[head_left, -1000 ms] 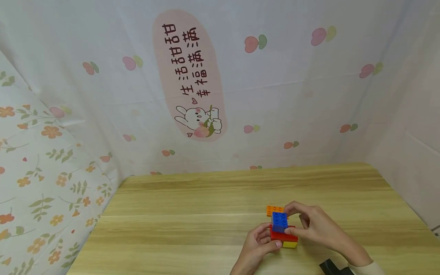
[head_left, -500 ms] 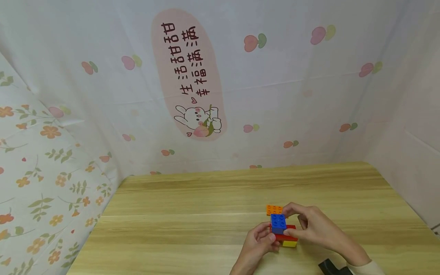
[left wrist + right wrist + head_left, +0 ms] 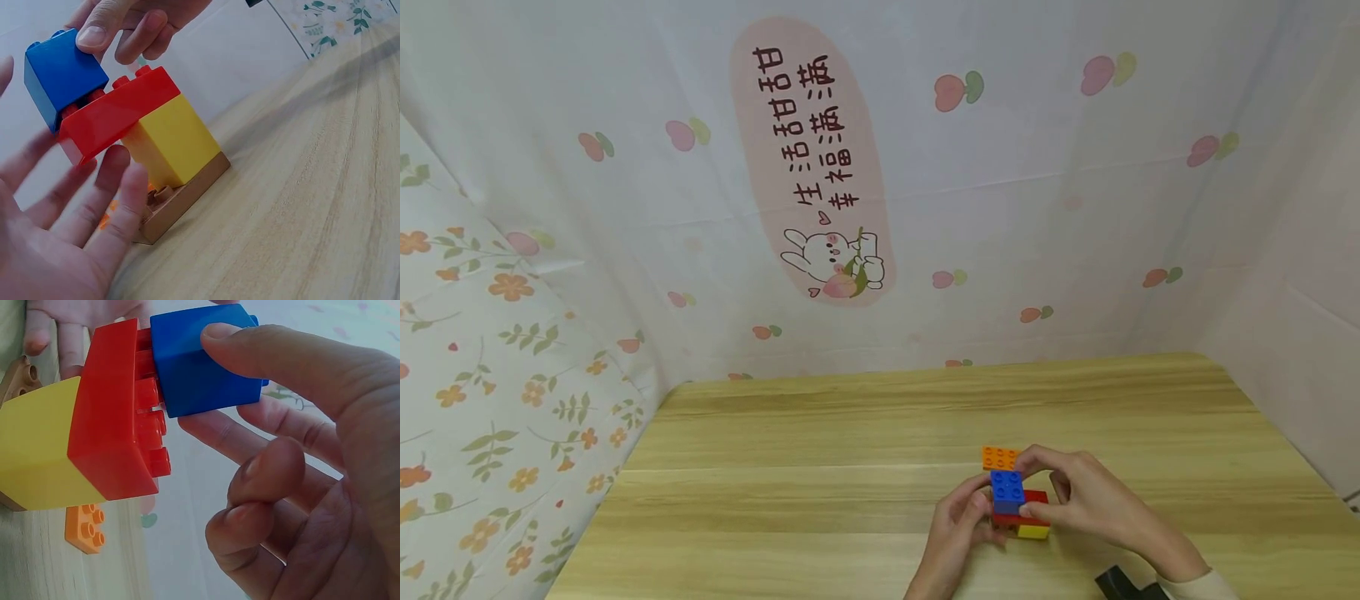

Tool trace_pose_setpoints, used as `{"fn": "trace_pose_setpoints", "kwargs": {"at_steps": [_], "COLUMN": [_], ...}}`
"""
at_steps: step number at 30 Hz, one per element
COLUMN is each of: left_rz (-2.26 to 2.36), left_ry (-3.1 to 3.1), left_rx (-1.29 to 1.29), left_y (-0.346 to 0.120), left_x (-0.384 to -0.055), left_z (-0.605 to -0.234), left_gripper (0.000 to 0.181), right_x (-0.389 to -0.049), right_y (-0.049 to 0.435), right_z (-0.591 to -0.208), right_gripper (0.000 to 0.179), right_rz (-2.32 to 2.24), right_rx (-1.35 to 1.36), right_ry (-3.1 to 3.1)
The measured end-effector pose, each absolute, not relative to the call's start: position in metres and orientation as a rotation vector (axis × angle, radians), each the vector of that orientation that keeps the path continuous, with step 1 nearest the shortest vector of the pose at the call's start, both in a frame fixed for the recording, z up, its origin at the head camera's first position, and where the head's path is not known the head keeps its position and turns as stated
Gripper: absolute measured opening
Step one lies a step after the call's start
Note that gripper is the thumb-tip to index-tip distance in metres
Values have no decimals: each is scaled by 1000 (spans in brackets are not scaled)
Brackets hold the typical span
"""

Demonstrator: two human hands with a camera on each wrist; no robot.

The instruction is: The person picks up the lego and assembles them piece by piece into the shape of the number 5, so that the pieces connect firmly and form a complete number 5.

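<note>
My right hand [image 3: 1086,492] pinches a blue two-by-two toy brick [image 3: 200,369] between thumb and fingers. That brick sits over one end of a long red brick [image 3: 122,109], with some red studs showing in the gap beneath it. The red brick rests on a yellow block [image 3: 178,140], which stands on a brown base brick [image 3: 187,209] on the table. My left hand [image 3: 951,529] is beside the stack, its fingers spread and loosely bent, holding nothing. In the left wrist view its fingertips lie close under the red brick's overhanging end.
A flat orange brick [image 3: 998,457] lies on the wooden table [image 3: 790,475] just behind the stack. Near my right wrist, a black object [image 3: 1123,583] shows at the bottom edge. A patterned cloth [image 3: 1000,208] hangs behind the table.
My left hand has let go of the red brick, its thumb moving up and back from it. The blue brick has shifted slightly left and down onto the red one, still in my right hand.
</note>
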State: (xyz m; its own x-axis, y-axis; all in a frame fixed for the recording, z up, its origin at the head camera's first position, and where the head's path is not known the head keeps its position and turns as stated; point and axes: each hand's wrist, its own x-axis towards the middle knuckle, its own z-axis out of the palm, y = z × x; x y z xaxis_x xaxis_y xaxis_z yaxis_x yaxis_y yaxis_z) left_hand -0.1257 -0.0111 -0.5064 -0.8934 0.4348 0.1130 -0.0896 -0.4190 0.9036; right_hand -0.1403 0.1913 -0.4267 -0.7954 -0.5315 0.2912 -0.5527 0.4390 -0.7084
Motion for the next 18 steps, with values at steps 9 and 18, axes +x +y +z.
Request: {"fn": "trace_pose_setpoints", "kwargs": {"at_steps": [9, 18], "left_rz": [2394, 2378], "left_ry": [1568, 1656], "left_rx": [655, 651], "left_y": [-11, -9], "left_x": [-127, -127], "left_z": [-510, -508], "left_gripper": [41, 41], "right_x": [-140, -141], "right_y": [190, 191], "right_z": [-426, -428], "right_gripper": [33, 33], "right_rz": [1295, 1284], "right_rx": [1000, 968], "right_ry": [-2649, -2650]}}
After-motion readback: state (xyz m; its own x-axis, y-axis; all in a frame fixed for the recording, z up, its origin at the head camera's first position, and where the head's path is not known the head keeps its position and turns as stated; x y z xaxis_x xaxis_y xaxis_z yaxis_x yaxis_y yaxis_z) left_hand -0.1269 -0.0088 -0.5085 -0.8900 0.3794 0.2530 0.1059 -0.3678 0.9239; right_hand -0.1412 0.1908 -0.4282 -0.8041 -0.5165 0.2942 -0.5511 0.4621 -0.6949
